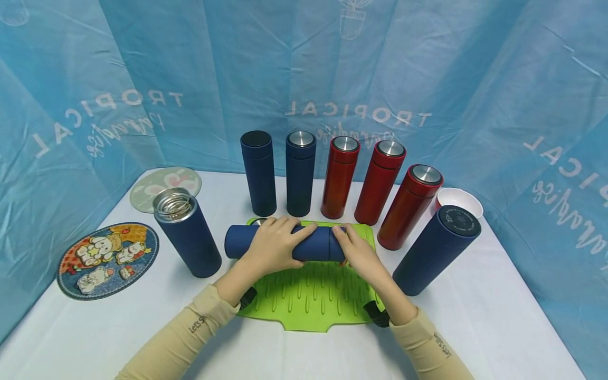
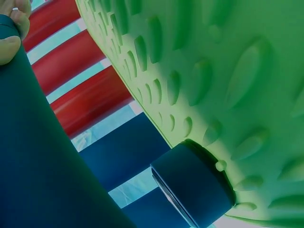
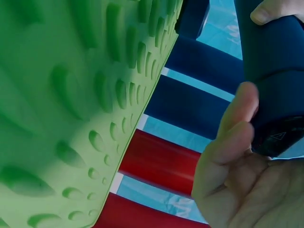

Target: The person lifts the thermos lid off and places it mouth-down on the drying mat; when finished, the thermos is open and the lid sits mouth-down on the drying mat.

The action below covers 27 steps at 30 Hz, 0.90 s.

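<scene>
A blue thermos (image 1: 311, 248) lies sideways in the air above the bright green mat (image 1: 309, 290), its capped end to the right. My left hand (image 1: 277, 245) grips its body from above, thumb along the near side. The right hand (image 1: 357, 253) holds the lid end; in the right wrist view its fingers (image 3: 235, 137) curl beside the black lid top, which bears a triangle mark. Behind the thermos, a loose blue lid (image 2: 192, 183) sits on the mat's far left part. Left of the mat stands a lidless blue thermos (image 1: 190, 237), its steel mouth and wire-like strainer showing.
Along the back stand two blue thermoses (image 1: 258, 179) and three red thermoses (image 1: 339, 179). Another blue thermos (image 1: 434, 253) with a black lid is at right, a white-lined red bowl (image 1: 459, 200) behind it. On the left lie a cartoon placemat (image 1: 138, 277) and a pale green mat (image 1: 166, 177).
</scene>
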Tool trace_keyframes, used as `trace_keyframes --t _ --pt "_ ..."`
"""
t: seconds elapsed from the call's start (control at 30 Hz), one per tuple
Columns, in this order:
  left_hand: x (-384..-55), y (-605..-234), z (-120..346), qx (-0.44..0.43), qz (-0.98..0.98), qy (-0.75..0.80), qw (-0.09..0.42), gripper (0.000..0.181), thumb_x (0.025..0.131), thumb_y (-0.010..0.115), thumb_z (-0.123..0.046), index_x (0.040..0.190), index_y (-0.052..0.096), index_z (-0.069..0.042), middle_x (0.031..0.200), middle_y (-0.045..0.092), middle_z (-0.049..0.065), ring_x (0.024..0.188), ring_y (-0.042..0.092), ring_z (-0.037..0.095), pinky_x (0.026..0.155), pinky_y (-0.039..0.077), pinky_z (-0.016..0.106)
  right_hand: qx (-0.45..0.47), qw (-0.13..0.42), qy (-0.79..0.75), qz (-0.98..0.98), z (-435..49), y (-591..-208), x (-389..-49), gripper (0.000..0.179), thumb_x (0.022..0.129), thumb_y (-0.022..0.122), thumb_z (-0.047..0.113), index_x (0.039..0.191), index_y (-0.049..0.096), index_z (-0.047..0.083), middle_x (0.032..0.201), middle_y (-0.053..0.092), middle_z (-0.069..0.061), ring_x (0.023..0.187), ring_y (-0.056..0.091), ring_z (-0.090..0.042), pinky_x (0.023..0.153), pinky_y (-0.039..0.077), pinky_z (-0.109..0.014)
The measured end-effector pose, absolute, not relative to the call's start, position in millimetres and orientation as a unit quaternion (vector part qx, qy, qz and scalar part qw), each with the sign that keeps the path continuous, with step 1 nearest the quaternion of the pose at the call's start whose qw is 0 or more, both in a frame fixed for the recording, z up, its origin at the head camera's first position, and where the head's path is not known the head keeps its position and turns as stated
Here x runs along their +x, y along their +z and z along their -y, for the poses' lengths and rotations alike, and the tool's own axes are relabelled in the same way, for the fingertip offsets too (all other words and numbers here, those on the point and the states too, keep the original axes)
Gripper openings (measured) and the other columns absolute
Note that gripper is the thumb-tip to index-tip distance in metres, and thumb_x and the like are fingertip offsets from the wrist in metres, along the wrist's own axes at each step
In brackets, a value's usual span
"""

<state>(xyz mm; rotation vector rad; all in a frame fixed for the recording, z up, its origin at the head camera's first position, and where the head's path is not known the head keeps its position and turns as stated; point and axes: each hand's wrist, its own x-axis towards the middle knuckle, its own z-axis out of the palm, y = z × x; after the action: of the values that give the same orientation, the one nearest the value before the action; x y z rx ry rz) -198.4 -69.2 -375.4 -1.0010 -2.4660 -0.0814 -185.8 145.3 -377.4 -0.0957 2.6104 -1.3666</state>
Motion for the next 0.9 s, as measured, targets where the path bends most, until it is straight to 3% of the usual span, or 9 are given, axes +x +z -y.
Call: trace_keyframes --t 0.2,0.37,0.47,0.67,0.9 --pt "-196.5 -373.9 69.5 -0.361 0.905 -0.030 0.223 0.080 0.059 0.082 -0.048 0.129 0.054 -0.021 0.112 0.060 0.010 0.098 0.059 0.028 0.083 0.047 0.046 -0.044 0.100 -0.505 -0.856 -145.8 -379.2 -184.8 0.054 0.092 0.036 0.059 0.126 0.045 0.017 0.093 0.060 -0.015 0.064 0.059 -0.028 0.063 0.049 -0.041" --pt "-196.3 -372.3 70.1 -0.350 0.911 -0.025 0.217 0.081 0.060 0.079 -0.051 0.130 0.052 -0.021 0.113 0.061 0.009 0.098 0.060 0.027 0.083 0.047 0.046 -0.047 0.101 -0.534 -0.838 -148.0 -378.4 -182.7 0.049 0.094 0.038 0.054 0.125 0.046 0.017 0.099 0.055 -0.015 0.066 0.053 -0.024 0.066 0.049 -0.040" --pt "-197.2 -370.6 70.9 -0.339 0.913 -0.020 0.224 0.082 0.058 0.079 -0.054 0.129 0.053 -0.020 0.110 0.063 0.009 0.094 0.062 0.027 0.080 0.049 0.045 -0.050 0.097 -0.547 -0.830 -148.5 -378.2 -182.4 0.046 0.095 0.038 0.051 0.124 0.046 0.017 0.094 0.053 -0.015 0.063 0.049 -0.024 0.064 0.046 -0.038" --pt "-199.6 -367.4 73.3 -0.332 0.914 -0.004 0.233 0.079 0.058 0.078 -0.054 0.125 0.055 -0.021 0.102 0.065 0.009 0.085 0.064 0.027 0.074 0.051 0.042 -0.071 0.095 -0.555 -0.823 -146.5 -377.7 -183.6 0.046 0.096 0.038 0.050 0.128 0.042 0.018 0.098 0.051 -0.015 0.069 0.050 -0.027 0.064 0.045 -0.037" --pt "-197.9 -367.8 74.2 -0.330 0.923 -0.003 0.196 0.076 0.060 0.076 -0.056 0.125 0.055 -0.023 0.101 0.065 0.009 0.083 0.064 0.025 0.069 0.052 0.040 -0.100 0.123 -0.547 -0.822 -149.1 -382.0 -184.5 0.043 0.096 0.039 0.046 0.132 0.037 0.021 0.113 0.049 -0.018 0.082 0.055 -0.029 0.067 0.049 -0.039"
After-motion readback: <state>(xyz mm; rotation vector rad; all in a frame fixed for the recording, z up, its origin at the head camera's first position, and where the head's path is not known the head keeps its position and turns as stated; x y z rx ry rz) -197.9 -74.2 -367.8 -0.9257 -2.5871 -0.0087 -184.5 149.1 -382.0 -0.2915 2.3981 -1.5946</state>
